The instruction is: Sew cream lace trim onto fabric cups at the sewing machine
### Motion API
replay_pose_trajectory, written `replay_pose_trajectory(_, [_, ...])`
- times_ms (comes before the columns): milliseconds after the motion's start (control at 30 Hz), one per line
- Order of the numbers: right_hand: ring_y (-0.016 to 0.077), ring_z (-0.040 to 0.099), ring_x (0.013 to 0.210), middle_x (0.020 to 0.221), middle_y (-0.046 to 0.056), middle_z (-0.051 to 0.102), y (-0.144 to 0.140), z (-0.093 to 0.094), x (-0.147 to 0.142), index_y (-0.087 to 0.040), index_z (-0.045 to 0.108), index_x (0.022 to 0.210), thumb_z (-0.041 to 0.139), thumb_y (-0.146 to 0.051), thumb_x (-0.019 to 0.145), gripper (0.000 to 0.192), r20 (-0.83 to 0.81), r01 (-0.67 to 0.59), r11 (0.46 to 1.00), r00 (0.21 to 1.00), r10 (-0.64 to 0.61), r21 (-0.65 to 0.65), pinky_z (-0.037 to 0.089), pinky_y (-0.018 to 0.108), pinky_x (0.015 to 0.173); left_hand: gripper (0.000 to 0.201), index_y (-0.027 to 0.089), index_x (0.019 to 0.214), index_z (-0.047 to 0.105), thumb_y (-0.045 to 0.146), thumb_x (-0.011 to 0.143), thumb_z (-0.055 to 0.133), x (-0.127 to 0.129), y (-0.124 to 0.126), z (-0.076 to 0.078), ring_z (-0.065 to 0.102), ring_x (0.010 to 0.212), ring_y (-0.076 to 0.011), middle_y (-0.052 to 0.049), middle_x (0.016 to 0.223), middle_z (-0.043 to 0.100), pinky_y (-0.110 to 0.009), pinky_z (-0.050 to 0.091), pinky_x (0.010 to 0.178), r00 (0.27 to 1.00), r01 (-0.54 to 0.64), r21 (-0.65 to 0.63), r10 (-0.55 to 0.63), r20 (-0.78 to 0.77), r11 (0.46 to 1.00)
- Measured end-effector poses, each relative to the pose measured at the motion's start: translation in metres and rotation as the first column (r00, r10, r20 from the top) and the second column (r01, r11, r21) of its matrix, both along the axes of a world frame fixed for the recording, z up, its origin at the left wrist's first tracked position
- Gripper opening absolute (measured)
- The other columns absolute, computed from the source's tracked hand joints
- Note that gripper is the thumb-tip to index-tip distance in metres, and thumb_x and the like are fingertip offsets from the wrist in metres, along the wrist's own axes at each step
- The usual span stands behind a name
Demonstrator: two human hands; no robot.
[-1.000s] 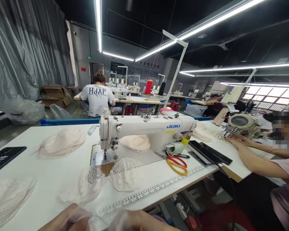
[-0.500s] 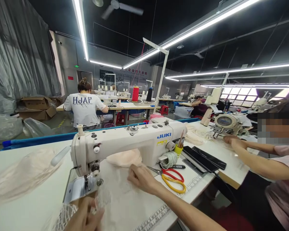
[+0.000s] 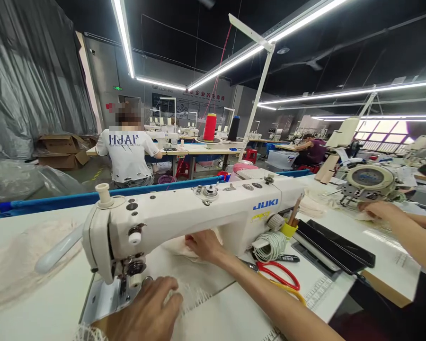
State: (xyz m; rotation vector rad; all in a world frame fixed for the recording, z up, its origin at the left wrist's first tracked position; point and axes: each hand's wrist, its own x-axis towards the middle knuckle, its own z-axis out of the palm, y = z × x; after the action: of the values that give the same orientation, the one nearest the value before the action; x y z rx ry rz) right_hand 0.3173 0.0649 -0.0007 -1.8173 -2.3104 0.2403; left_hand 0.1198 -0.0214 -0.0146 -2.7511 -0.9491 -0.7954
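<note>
On the worktop (image 3: 227,317), head view: one white sewing machine (image 3: 199,210), marked JUKI, standing before you.

Item, your left hand (image 3: 156,303): beside the needle end of the machine, fingers part-open and loosely curved, over a pale fringed cloth (image 3: 195,297); you cannot tell whether they grip it.

Item, your right hand (image 3: 203,244): beneath the machine's arm, fingers bent, tips at a pale cloth pile (image 3: 175,247); you cannot tell whether they have hold of a piece.

Item, one netted piece (image 3: 88,333): lower left, cut by the frame edge, near your left hand.

Item, one blurred pale heap (image 3: 21,265): left of the machine.

Item, scissors (image 3: 291,274), red and yellow handles: right of your right forearm.

Item, one cord coil (image 3: 271,246), one black marker (image 3: 288,258), one yellow cup (image 3: 289,230): grouped by the machine's right end.

Item, one co-worker's hand (image 3: 374,209): far right, at another machine (image 3: 371,177).
</note>
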Motion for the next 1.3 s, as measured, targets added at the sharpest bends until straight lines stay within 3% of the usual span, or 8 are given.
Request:
replay_pose_trajectory(167, [0.0202, 0.059, 0.083, 0.083, 0.007, 0.065, -0.004, 0.001, 0.004, -0.016, 0.065, 0.085, 0.052, -0.014, 0.084, 0.013, -0.034, 0.027, 0.994, 0.999, -0.024, 0.103, 0.041, 0.028, 0.066, 0.045, 0.018, 0.102, 0.064, 0.000, 0.065, 0.047, 0.020, 0.030, 0.021, 0.058, 0.104, -0.0263, -0.009, 0.119, 0.060, -0.038, 0.047, 0.091, 0.978, -0.095, -0.262, 0.042, -0.202, 0.960])
replay_pose_trajectory(400, [0.0199, 0.057, 0.087, 0.091, 0.006, 0.065, -0.014, -0.001, 0.013, -0.019, 0.063, 0.099, 0.061, -0.023, 0.080, 0.020, -0.099, -0.050, 0.984, 0.993, 0.068, 0.170, 0.037, 0.027, 0.069, 0.062, 0.014, 0.125, 0.053, -0.004, 0.066, 0.041, 0.034, 0.041, 0.030, 0.043, 0.125, -0.0278, -0.012, 0.137, 0.047, -0.044, 0.033, 0.105, 0.909, -0.242, -0.370, 0.076, -0.410, 0.897])
replay_pose_trajectory(500, [0.0198, 0.057, 0.085, 0.089, 0.005, 0.065, -0.020, -0.001, 0.014, -0.020, 0.065, 0.091, 0.066, -0.023, 0.075, 0.016, -0.111, -0.089, 0.983, 0.988, 0.108, 0.159, 0.036, 0.026, 0.069, 0.064, 0.012, 0.130, 0.048, -0.002, 0.068, 0.042, 0.033, 0.040, 0.029, 0.036, 0.130, -0.0279, -0.014, 0.143, 0.038, -0.045, 0.030, 0.107, 0.900, -0.248, -0.405, 0.054, -0.432, 0.880])
replay_pose_trajectory(567, [0.0182, 0.058, 0.079, 0.081, 0.005, 0.065, -0.020, -0.001, 0.013, -0.018, 0.066, 0.083, 0.061, -0.017, 0.078, 0.007, -0.127, -0.083, 0.986, 0.987, 0.102, 0.148, 0.036, 0.025, 0.066, 0.063, 0.012, 0.129, 0.049, -0.002, 0.068, 0.043, 0.032, 0.039, 0.031, 0.036, 0.131, -0.0286, -0.014, 0.144, 0.036, -0.045, 0.030, 0.106, 0.895, -0.261, -0.416, 0.056, -0.444, 0.871])
replay_pose_trajectory(867, [0.0115, 0.058, 0.067, 0.068, 0.000, 0.065, -0.011, -0.003, 0.019, -0.016, 0.065, 0.070, 0.053, -0.008, 0.078, 0.017, -0.269, -0.043, 0.995, 0.961, 0.064, 0.085, 0.037, 0.019, 0.061, 0.060, 0.012, 0.128, 0.051, -0.003, 0.071, 0.041, 0.029, 0.039, 0.032, 0.037, 0.130, -0.0287, -0.015, 0.144, 0.035, -0.045, 0.030, 0.107, 0.876, -0.275, -0.388, 0.063, -0.478, 0.880])
replay_pose_trajectory(1000, [0.0114, 0.057, 0.063, 0.068, 0.000, 0.064, -0.013, -0.005, 0.019, -0.016, 0.065, 0.078, 0.061, -0.015, 0.074, 0.006, -0.296, -0.001, 0.998, 0.955, 0.020, 0.061, 0.038, 0.019, 0.057, 0.055, 0.013, 0.123, 0.055, -0.002, 0.072, 0.040, 0.029, 0.042, 0.024, 0.038, 0.129, -0.0287, -0.015, 0.144, 0.036, -0.044, 0.034, 0.105, 0.890, -0.245, -0.342, 0.070, -0.451, 0.907])
replay_pose_trajectory(1167, [0.0180, 0.058, 0.075, 0.084, 0.004, 0.066, -0.017, -0.005, 0.013, -0.018, 0.064, 0.093, 0.072, -0.036, 0.067, 0.033, -0.294, 0.065, 0.993, 0.955, -0.034, 0.098, 0.039, 0.025, 0.064, 0.058, 0.014, 0.121, 0.055, -0.005, 0.067, 0.042, 0.031, 0.043, 0.022, 0.034, 0.132, -0.0293, -0.015, 0.145, 0.033, -0.046, 0.033, 0.105, 0.905, -0.225, -0.324, 0.074, -0.419, 0.919])
replay_pose_trajectory(1300, [0.0174, 0.058, 0.072, 0.077, 0.003, 0.066, -0.019, -0.005, 0.008, -0.019, 0.066, 0.086, 0.063, -0.027, 0.074, 0.015, -0.294, 0.081, 0.986, 0.955, -0.036, 0.143, 0.037, 0.026, 0.064, 0.056, 0.016, 0.116, 0.057, -0.005, 0.067, 0.041, 0.034, 0.041, 0.024, 0.036, 0.131, -0.0277, -0.012, 0.146, 0.033, -0.046, 0.033, 0.105, 0.905, -0.229, -0.335, 0.073, -0.418, 0.914])
